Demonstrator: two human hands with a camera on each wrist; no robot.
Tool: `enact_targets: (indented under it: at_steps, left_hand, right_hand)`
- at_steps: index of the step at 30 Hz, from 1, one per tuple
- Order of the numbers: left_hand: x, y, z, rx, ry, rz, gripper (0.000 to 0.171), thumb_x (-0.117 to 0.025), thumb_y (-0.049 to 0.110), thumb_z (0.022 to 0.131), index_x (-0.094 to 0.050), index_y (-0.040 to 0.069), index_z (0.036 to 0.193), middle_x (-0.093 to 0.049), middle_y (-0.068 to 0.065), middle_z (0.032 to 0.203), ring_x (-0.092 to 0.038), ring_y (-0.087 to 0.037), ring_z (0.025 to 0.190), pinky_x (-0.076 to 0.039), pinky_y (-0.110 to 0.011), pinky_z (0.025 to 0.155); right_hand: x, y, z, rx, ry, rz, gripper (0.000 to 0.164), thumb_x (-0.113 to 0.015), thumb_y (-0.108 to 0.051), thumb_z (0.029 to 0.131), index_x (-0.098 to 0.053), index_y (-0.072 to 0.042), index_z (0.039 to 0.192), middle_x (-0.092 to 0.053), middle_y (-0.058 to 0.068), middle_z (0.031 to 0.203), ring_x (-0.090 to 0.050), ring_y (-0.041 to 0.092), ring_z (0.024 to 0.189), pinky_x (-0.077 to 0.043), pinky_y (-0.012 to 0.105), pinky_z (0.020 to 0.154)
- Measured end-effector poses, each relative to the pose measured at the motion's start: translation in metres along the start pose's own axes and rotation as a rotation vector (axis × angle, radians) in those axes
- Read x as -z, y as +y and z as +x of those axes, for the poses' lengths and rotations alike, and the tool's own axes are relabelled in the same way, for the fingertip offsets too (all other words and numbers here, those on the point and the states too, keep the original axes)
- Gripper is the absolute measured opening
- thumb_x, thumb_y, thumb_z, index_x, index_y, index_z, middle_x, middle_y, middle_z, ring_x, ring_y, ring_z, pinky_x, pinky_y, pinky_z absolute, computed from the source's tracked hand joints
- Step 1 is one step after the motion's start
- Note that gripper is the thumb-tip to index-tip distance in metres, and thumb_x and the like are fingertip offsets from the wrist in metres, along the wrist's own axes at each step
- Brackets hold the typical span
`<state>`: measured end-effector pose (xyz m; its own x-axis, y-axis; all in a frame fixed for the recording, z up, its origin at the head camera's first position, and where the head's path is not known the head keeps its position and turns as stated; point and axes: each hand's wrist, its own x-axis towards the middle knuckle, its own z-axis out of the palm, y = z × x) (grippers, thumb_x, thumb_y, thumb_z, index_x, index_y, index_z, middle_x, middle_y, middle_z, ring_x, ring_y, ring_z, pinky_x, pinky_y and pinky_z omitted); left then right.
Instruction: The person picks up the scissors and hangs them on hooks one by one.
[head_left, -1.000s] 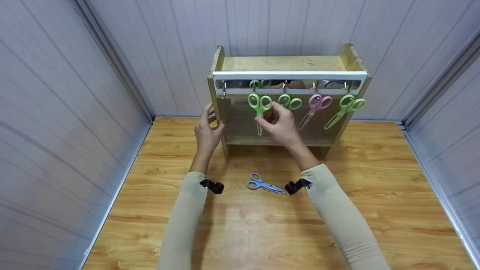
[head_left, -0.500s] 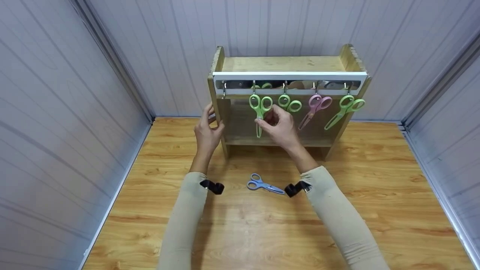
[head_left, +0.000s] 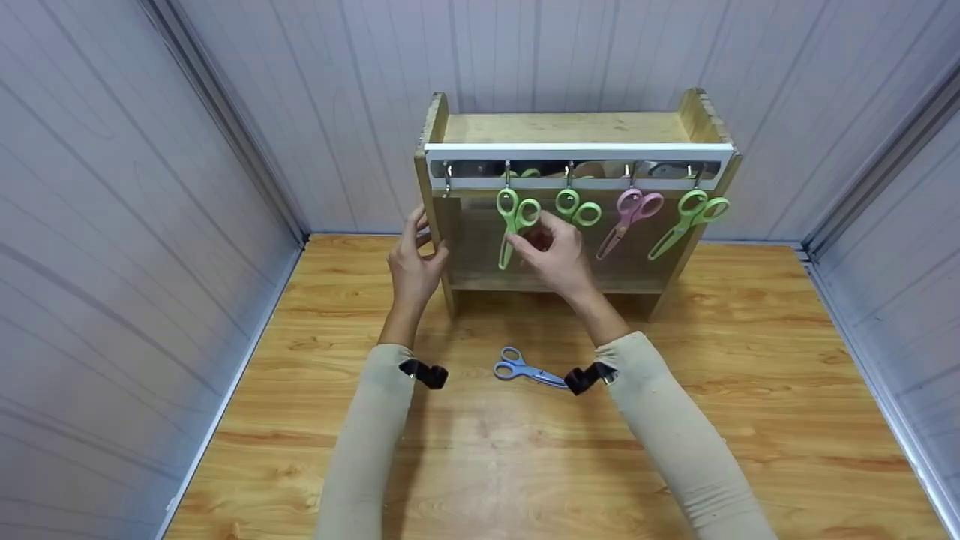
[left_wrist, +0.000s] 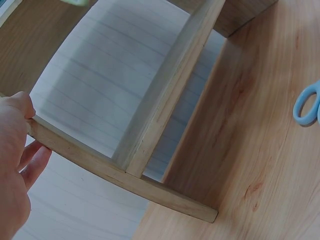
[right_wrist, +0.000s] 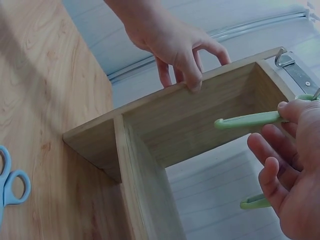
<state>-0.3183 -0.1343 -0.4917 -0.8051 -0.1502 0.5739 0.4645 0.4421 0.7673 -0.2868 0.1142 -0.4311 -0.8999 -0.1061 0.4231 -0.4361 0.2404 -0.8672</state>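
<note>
Green scissors [head_left: 512,225] hang blades-down with one handle ring at the second hook from the left. My right hand [head_left: 559,255] pinches them near the other ring; in the right wrist view the thumb lies against their green plastic [right_wrist: 250,119]. At the wooden shelf's left side panel [head_left: 448,225], my left hand [head_left: 415,266] grips the edge. The left wrist view has its thumb and fingers on opposite sides of that panel [left_wrist: 90,152]. More green scissors [head_left: 576,212] hang just beside my right hand, their blades hidden behind it.
A white rail [head_left: 577,150] with several metal hooks runs across the shelf's upper front. Pink scissors [head_left: 625,223] and green scissors [head_left: 681,227] hang farther right. Blue scissors [head_left: 525,369] lie on the wood-grain floor [head_left: 487,465] in front. Panelled walls [head_left: 360,112] stand around.
The pinched green scissors have tilted, their blade tips swinging to the left, and my right hand has shifted very slightly left. My left hand keeps its place on the shelf's side panel.
</note>
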Motion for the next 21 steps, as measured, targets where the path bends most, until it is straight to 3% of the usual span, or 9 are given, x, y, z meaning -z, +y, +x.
enact_targets:
  at_steps: [7, 13, 17, 21]
  left_hand:
    - [-0.0002, -0.001, -0.0005, -0.021, 0.014, -0.004, 0.059, -0.075, 0.0, 0.096, -0.061, 0.003, 0.153, -0.078, -0.031, 0.135, -0.082, -0.051, 0.117, -0.072, -0.063, 0.086]
    - [-0.0001, -0.0004, -0.0005, -0.01, 0.005, -0.001, 0.059, -0.075, 0.0, 0.097, -0.061, 0.003, 0.154, -0.077, -0.031, 0.137, -0.081, -0.051, 0.118, -0.072, -0.061, 0.086]
    - [0.0004, 0.0009, -0.0006, 0.0, 0.0, 0.009, 0.06, -0.076, 0.0, 0.098, -0.06, 0.003, 0.155, -0.077, -0.03, 0.139, -0.081, -0.05, 0.12, -0.073, -0.058, 0.086]
    - [0.0001, 0.001, -0.0006, -0.001, 0.003, 0.014, 0.06, -0.075, -0.001, 0.097, -0.06, 0.003, 0.155, -0.077, -0.03, 0.138, -0.081, -0.049, 0.12, -0.073, -0.058, 0.086]
  right_hand:
    - [-0.0015, -0.0017, 0.0024, -0.001, -0.009, 0.004, 0.018, -0.077, -0.007, 0.104, -0.075, 0.008, 0.112, -0.079, 0.03, 0.092, -0.066, -0.002, 0.059, -0.067, 0.032, 0.06]
    - [-0.0009, 0.0004, 0.002, 0.01, -0.003, 0.009, 0.016, -0.076, -0.007, 0.105, -0.075, 0.007, 0.112, -0.078, 0.029, 0.091, -0.066, -0.001, 0.06, -0.067, 0.037, 0.061]
    - [-0.0007, 0.0017, 0.0014, 0.017, 0.006, 0.006, 0.016, -0.076, -0.006, 0.105, -0.076, 0.006, 0.114, -0.079, 0.027, 0.092, -0.066, 0.0, 0.062, -0.067, 0.035, 0.062]
    - [-0.0008, 0.001, 0.0002, 0.007, 0.005, 0.024, 0.017, -0.076, -0.006, 0.104, -0.075, 0.007, 0.116, -0.077, 0.032, 0.093, -0.067, 0.0, 0.062, -0.063, 0.023, 0.06]
